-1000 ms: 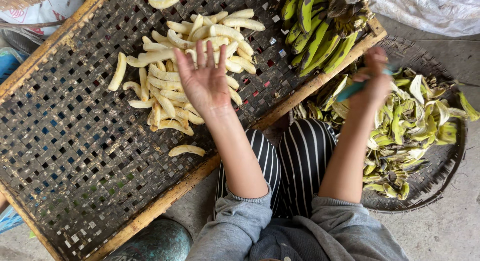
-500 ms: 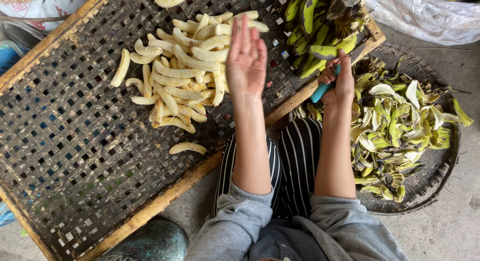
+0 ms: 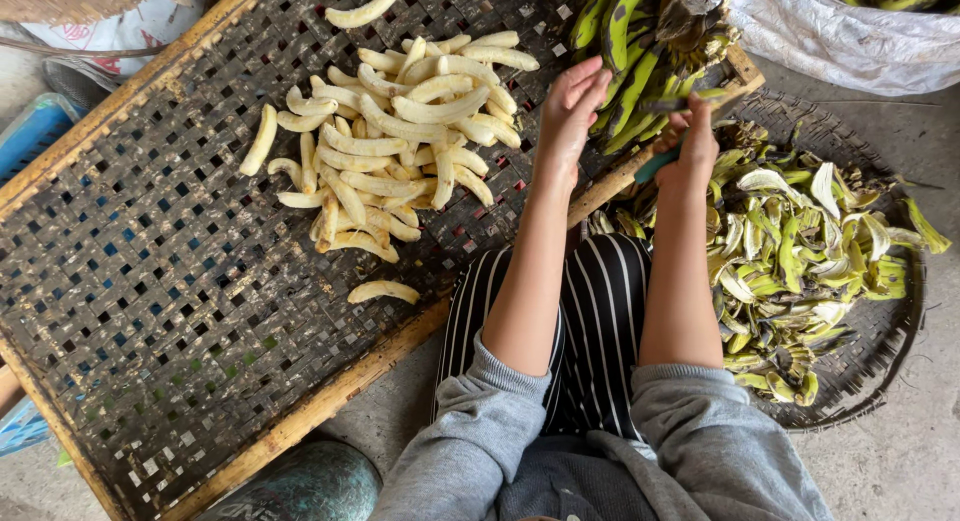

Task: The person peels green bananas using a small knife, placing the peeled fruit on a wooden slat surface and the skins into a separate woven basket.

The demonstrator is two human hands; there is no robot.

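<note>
My left hand (image 3: 570, 106) reaches with fingers apart toward a bunch of green bananas (image 3: 640, 51) at the far corner of a woven drying rack (image 3: 150, 281); it holds nothing. My right hand (image 3: 690, 141) is closed on a teal-handled knife (image 3: 655, 166) and touches the same bunch. A pile of pale peeled bananas (image 3: 400, 141) lies on the rack, left of my left hand. One peeled banana (image 3: 383, 291) lies apart near the rack's wooden edge.
A round woven tray (image 3: 880, 361) at my right holds a heap of green peels (image 3: 800, 251). A white sack (image 3: 850, 41) with more green bananas sits at the top right. A dark green boot (image 3: 300, 486) is near my left knee.
My left hand moved from over the peeled pile rightward to the green bunch. My right hand rose from the peel tray toward the bunch with the knife.
</note>
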